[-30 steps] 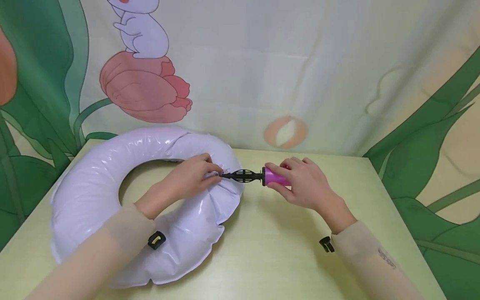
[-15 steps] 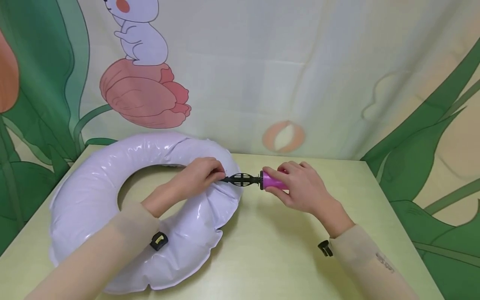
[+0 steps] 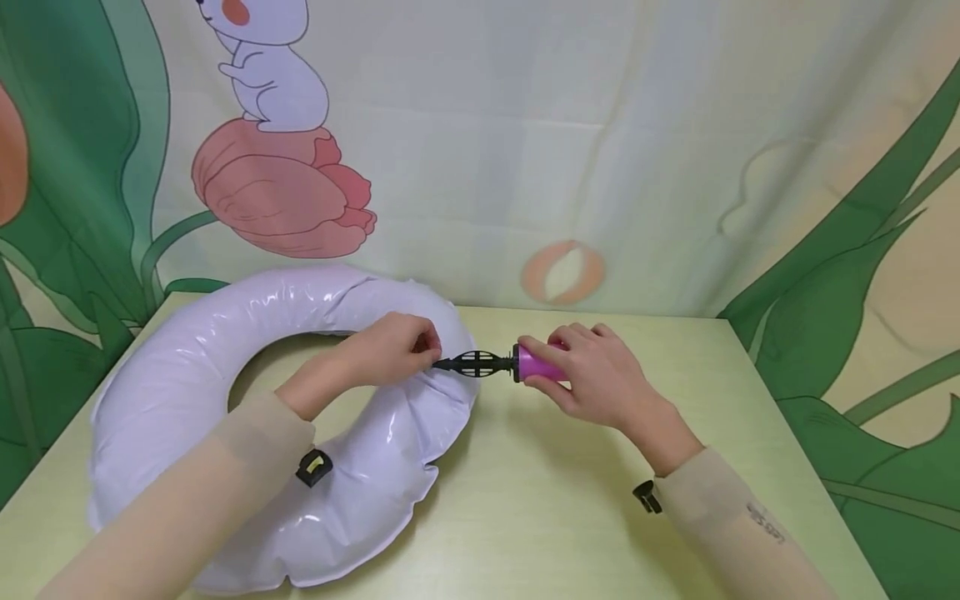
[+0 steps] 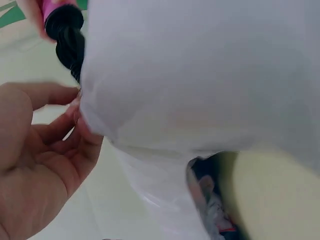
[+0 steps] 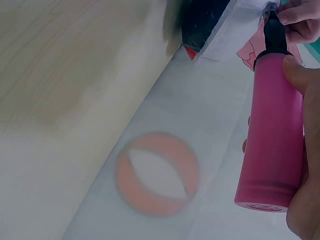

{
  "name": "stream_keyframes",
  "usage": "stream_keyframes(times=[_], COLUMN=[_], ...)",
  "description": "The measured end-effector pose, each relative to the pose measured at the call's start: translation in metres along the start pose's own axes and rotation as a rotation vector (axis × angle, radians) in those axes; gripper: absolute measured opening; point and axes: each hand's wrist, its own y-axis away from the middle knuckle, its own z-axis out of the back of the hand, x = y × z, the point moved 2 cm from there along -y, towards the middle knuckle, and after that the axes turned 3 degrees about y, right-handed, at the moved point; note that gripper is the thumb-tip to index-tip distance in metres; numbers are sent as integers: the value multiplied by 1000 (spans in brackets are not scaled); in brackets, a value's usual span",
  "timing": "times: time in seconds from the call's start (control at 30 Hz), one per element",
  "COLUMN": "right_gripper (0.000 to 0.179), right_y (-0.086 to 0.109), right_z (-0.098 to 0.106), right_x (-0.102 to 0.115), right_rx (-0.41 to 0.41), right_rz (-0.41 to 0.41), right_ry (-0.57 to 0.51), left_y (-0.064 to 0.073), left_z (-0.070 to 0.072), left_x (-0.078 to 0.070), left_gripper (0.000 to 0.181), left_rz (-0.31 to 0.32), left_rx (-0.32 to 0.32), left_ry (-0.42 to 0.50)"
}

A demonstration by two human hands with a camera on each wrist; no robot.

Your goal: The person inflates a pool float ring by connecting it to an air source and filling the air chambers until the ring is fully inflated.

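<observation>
A white inflatable swim ring (image 3: 161,387) lies on the table at the left, plump but creased near the right side. My right hand (image 3: 600,375) grips a pink hand pump (image 3: 537,363) by its barrel, holding it level. The pump's black ribbed nozzle (image 3: 476,364) points left at the ring. My left hand (image 3: 390,346) pinches the ring's clear valve (image 5: 271,7) right at the nozzle tip; from the head view those fingertips hide the valve. In the left wrist view the left thumb and fingers (image 4: 65,125) meet at the ring's edge, below the nozzle.
The pale yellow-green table (image 3: 555,500) ends against a printed curtain (image 3: 480,150) with flowers and a white animal. Black clips (image 3: 313,467) hang by the sleeve cuffs. The ring's underside (image 5: 205,25) shows dark patterned material.
The left fingers have shifted and curled more around the valve, which showed above the nozzle tip a second ago. The right hand keeps its grip on the pump. The whole head view shifted slightly.
</observation>
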Motion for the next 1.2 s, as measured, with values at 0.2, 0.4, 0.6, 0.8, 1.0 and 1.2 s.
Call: stream_keyframes(times=[0.2,0.4,0.6,0.8,1.0,1.2], right_gripper=[47,46,46,47,46,44], right_y=[-1,0,0,-2,-3,-6], right_z=[2,-1,-2,-3,-3,2], right_x=[1,4,5,7,6,4], right_rx=[-4,13,6,9,4,-1], right_rz=[0,-9,-13,14,28,52], right_ry=[5,-1,8,21,37,42], left_y=[-3,-1,0,-4,-9,-13], left_z=[5,3,7,4,3,2], left_x=[-2,0,0,1,0,2], left_gripper=[12,27,30,31,30,29], left_rz=[17,35,181,251,219,143], left_rx=[11,-9,73,197,235,248], left_ry=[-41,-60,-128,-182,-152,-40])
